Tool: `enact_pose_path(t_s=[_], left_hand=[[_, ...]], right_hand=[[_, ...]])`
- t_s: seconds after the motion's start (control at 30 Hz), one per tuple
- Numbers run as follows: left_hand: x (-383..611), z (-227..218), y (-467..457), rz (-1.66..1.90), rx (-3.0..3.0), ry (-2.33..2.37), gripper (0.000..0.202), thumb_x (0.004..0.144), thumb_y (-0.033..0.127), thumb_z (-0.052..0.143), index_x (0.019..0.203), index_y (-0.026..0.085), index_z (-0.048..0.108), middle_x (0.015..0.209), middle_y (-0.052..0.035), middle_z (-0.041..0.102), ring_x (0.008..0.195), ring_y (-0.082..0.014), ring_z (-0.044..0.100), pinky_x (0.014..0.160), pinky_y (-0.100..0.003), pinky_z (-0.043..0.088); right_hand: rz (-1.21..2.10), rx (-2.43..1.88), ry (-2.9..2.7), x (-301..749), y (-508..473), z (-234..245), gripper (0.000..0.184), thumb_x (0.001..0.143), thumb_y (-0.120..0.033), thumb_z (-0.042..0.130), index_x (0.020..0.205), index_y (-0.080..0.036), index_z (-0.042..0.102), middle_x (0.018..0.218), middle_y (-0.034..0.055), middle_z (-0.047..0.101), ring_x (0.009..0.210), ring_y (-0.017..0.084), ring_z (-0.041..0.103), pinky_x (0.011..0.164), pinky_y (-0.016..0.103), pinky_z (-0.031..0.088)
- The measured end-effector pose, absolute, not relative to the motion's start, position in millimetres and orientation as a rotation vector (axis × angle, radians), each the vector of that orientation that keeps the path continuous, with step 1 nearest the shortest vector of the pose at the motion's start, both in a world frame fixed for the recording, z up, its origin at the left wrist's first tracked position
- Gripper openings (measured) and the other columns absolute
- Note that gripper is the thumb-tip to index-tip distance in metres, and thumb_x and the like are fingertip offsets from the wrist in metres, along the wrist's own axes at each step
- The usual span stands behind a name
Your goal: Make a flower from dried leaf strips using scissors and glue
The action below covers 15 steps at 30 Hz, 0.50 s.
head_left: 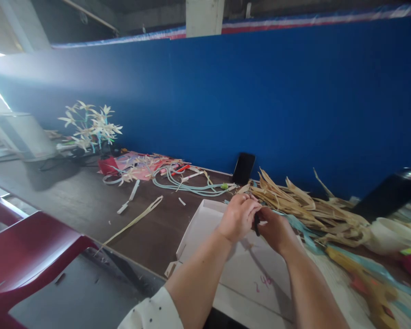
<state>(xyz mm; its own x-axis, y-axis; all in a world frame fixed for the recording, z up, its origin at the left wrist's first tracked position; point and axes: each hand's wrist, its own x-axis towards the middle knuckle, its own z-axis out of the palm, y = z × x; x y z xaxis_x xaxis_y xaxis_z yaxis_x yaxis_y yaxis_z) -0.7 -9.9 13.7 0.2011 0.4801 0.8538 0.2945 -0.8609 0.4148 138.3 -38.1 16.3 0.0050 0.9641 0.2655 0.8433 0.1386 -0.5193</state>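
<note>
Both my hands are close together above an open white cardboard box [270,274] with pink handwritten marks on it. My right hand [274,228] is closed round a small black object [256,224], which looks like the handle of a tool; the rest of it is hidden. My left hand [239,217] touches or nearly touches the right, its fingers bent and pressed together. What they hold, if anything, cannot be made out. Just beyond the hands lie dried tan husks [294,201].
A dark phone [244,168] leans against the blue partition [260,91]. Coiled pale-blue cords [178,185], a looped straw strip [133,221] and a pale flower arrangement [92,125] stand leftward. A white bowl [393,235] and yellow glue gun [366,278] lie right. A red chair [30,251] adjoins the table.
</note>
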Motion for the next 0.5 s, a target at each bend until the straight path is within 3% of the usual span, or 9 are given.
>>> enact_pose_path(t_s=[0.23, 0.37, 0.5], left_hand=[[-1.6, 13.1, -9.3, 1.760, 2.324, 0.774, 0.015, 0.084, 0.020, 0.046, 0.085, 0.017, 0.061, 0.092, -0.0083, 0.060, 0.094, -0.0157, 0.054, 0.085, -0.030, 0.046], [0.3, 8.4, -6.5, 1.777, 2.271, 0.807, 0.013, 0.084, 0.019, 0.047, 0.083, 0.016, 0.060, 0.090, -0.0070, 0.060, 0.092, -0.0148, 0.054, 0.085, -0.030, 0.046], [0.5, 7.8, -5.8, 1.815, 2.137, 0.887, 0.012, 0.084, 0.018, 0.046, 0.082, 0.017, 0.058, 0.089, -0.0066, 0.060, 0.087, -0.0140, 0.055, 0.082, -0.029, 0.046]], right_hand=[[-0.108, -1.861, -1.881, 132.0, -39.3, 14.3, 0.012, 0.068, -0.031, 0.056, 0.074, -0.022, 0.060, 0.075, 0.0040, 0.060, 0.069, 0.018, 0.053, 0.054, 0.023, 0.028], [0.128, -1.742, -1.901, 134.4, -37.4, 14.2, 0.021, 0.068, -0.025, 0.052, 0.086, -0.022, 0.062, 0.065, -0.0009, 0.057, 0.057, 0.013, 0.050, 0.053, 0.022, 0.031], [0.375, -1.539, -1.831, 135.8, -35.1, 14.2, 0.040, 0.067, -0.027, 0.055, 0.106, -0.023, 0.060, 0.075, -0.0011, 0.064, 0.063, 0.015, 0.055, 0.058, 0.023, 0.038]])
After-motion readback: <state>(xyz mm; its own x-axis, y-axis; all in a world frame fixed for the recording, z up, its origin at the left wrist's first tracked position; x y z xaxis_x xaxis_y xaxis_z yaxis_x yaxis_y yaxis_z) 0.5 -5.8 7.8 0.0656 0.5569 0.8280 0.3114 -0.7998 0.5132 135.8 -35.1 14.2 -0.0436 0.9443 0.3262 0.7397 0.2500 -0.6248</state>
